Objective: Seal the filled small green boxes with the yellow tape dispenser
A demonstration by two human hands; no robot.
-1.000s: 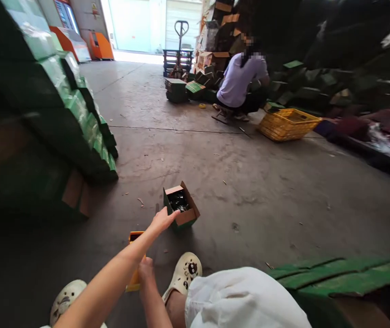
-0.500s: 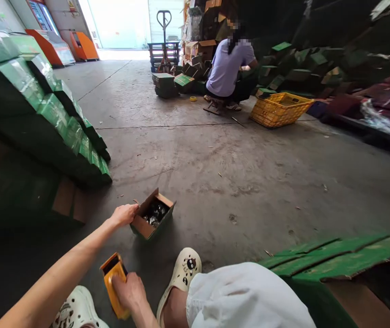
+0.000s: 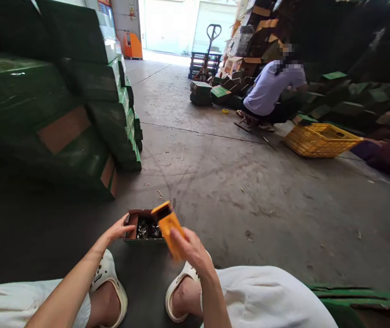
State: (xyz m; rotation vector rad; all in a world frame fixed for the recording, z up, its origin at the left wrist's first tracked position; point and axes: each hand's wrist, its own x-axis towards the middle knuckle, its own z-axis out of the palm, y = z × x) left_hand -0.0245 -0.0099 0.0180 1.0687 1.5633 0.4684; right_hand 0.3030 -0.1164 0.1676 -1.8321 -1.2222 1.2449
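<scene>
A small open cardboard box (image 3: 132, 231) sits on the floor in front of my feet, green outside and brown inside. Several dark, shiny plastic-wrapped things (image 3: 143, 229) lie in it. My left hand (image 3: 118, 229) grips the box's left end, with fingers at its rim. In my right hand (image 3: 191, 248) is a yellow box-shaped tool (image 3: 168, 226) with a dark opening at its upper end; its exact kind is unclear. The tool is tilted above the right end of the box and covers part of it.
Stacked green cartons (image 3: 102, 82) rise on the left. A person (image 3: 266, 89) sits low near piled cartons, beside a yellow plastic basket (image 3: 321, 139). A pallet jack (image 3: 212, 41) stands farther back. Green cardboard (image 3: 355, 296) lies at lower right.
My right hand has raised the yellow tool from beside my foot to over the box. The box now sits squarer and nearer between my feet. My view has turned left.
</scene>
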